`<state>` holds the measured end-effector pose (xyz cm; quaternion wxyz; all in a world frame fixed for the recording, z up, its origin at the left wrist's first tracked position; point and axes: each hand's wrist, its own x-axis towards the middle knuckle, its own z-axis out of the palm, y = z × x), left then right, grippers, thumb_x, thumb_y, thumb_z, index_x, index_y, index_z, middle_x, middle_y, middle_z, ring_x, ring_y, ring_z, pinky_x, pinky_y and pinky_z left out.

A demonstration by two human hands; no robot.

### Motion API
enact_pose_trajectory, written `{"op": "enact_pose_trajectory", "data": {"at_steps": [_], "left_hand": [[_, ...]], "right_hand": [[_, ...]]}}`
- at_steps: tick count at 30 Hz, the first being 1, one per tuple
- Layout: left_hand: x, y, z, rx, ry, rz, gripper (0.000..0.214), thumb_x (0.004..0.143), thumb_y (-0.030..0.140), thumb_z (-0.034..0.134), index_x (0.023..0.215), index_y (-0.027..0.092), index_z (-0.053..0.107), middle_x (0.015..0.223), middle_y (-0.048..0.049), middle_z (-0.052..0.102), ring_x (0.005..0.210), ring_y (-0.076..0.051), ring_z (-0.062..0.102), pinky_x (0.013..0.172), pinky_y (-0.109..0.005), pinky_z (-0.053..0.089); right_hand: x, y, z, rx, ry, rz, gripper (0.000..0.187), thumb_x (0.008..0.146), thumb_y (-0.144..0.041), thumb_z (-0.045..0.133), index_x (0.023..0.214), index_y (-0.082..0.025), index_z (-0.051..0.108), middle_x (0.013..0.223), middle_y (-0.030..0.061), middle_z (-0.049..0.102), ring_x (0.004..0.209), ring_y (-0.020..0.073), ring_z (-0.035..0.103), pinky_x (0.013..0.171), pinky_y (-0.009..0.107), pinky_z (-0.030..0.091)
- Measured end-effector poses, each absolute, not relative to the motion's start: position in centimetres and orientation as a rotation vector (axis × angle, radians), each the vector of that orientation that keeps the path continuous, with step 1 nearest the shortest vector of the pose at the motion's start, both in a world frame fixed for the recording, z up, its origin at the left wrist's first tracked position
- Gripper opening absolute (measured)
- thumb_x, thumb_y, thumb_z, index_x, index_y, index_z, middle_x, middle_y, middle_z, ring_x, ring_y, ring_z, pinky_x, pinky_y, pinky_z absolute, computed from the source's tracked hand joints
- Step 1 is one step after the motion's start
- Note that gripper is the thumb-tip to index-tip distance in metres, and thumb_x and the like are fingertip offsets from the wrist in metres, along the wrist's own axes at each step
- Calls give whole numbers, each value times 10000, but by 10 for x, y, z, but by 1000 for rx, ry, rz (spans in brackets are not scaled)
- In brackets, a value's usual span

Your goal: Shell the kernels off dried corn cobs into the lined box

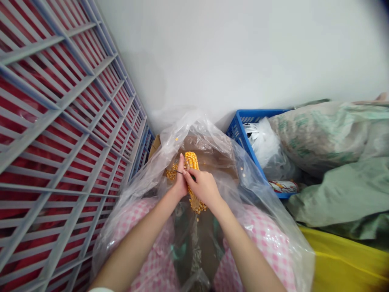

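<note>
Both hands meet low in the view, the left hand [180, 182] closed around a dried corn cob [191, 161] and the right hand [204, 187] pinching a thin dark spike [179, 172] across it. A grey slatted metal grille [60, 121] with red behind it fills the left side, and a white wall [227, 52] rises ahead. To the right sit a blue plastic crate [243, 125] holding a white plastic bag [261, 142], a stuffed, mottled woven sack [328, 134], a pale green sack [343, 194] and a yellow sheet [343, 259]. A large clear plastic bag [243, 178], thin and crinkled, billows around the forearms, with a brown cardboard box [154, 146] inside it and pink gingham cloth [258, 227] showing beneath. The cob stands nearly upright inside the bag, over the box, its rows of deep yellow kernels bumpy and uneven. It looks light, stiff and hard, though the dry kernels seem ready to loosen under pressure and would likely skid on the slick plastic. Its middle appears the surest place to hold. Loose kernels [172, 173] cluster just beside the left hand, and the spike's exact tip is too small to make out.
</note>
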<state>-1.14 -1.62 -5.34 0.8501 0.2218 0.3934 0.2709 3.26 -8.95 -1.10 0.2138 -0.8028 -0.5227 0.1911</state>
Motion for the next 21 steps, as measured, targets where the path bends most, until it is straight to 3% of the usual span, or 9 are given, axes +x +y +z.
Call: {"op": "enact_pose_trajectory", "data": {"at_steps": [9, 17, 21], "left_hand": [[-11, -16, -60, 403, 837, 543, 211, 706, 368, 567, 670, 162, 590, 671, -32, 630, 852, -189, 602, 786, -274, 443], [-10, -18, -61, 398, 869, 598, 198, 746, 319, 490, 660, 165, 581, 534, 19, 502, 555, -120, 512, 622, -254, 409], [-11, -16, -61, 369, 824, 575, 274, 730, 428, 519, 652, 170, 568, 556, 7, 519, 607, -134, 534, 638, -257, 409]], "right_hand": [[34, -90, -13, -2257, -1448, 497, 332, 906, -379, 354, 901, -244, 657, 775, 24, 691, 675, 145, 610, 547, 240, 247], [34, -89, -14, -2276, -1441, 483, 353, 907, -398, 340, 867, -234, 651, 761, 30, 688, 663, 147, 605, 540, 239, 241], [32, -89, -14, -2258, -1450, 498, 339, 908, -394, 342, 905, -250, 649, 781, 28, 691, 671, 147, 608, 548, 239, 247]]}}
